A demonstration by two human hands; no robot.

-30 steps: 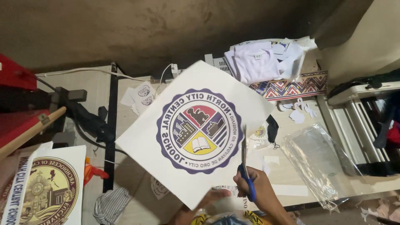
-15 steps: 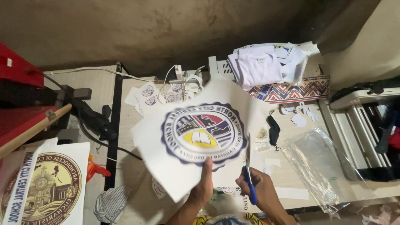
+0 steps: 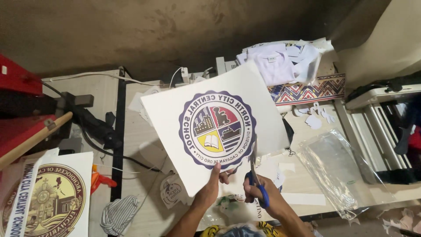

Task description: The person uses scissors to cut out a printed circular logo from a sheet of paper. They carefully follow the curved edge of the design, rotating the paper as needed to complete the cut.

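Presently catalogued, near centre: left hand, fingers clenched on the near edge of a white printed sheet, thumb on the printed face, sheet lifted clear of the desk and tilted up toward the camera. On the sheet: round emblem, purple scalloped border, four-part centre in red, navy, yellow and dark tones.

Right hand, just right of the left, fingers closed through the blue loops of a pair of scissors. Blades pointing away toward the far side, long axis almost upright in view, tips meeting the sheet at its near right margin, touching or just beside the emblem's right rim; whether the blades are parted or shut, cannot tell. Emblem lying left of and beyond the blade tips; cutting line running far along the emblem's right curve. Right hand nearer the cut, left hand nearer the sheet's near edge.

Surroundings:
- second printed sheet with a gold and maroon round emblem, near left.
- clear plastic bag, right.
- folded white garment with paper offcuts, far right.
- patterned woven band, beside the garment.
- striped cloth, near left.
- black cable and wooden handle, left.
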